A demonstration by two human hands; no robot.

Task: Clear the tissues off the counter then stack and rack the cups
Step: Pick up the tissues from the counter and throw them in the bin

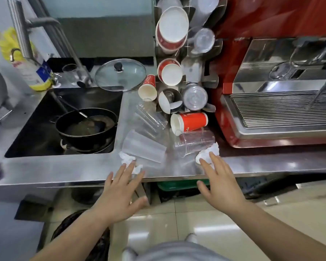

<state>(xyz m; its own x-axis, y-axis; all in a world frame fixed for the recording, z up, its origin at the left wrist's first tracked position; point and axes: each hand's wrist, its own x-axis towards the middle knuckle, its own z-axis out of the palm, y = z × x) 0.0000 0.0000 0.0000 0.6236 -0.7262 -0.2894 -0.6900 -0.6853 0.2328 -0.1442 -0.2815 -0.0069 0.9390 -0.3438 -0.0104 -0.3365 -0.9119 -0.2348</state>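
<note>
Two crumpled white tissues lie near the front edge of the steel counter [73, 170]: the left tissue [127, 158] and the right tissue [209, 153]. My left hand [120, 193] is spread flat, its fingertips over the left tissue. My right hand [218, 181] is also spread, fingertips on the right tissue. Behind them lie three clear plastic cups on their sides [144, 146] [195, 143] [151, 117], a red paper cup on its side [189, 122] and another red cup [148, 88]. A metal cup rack [179, 108] holds red cups and clear lids.
A sink [36, 129] on the left holds a black pan [86, 126]. A glass lid [120, 74] leans behind it. A red espresso machine [277, 91] fills the right side. A soap bottle [33, 73] stands by the tap. A dark bin [72, 228] sits on the floor below.
</note>
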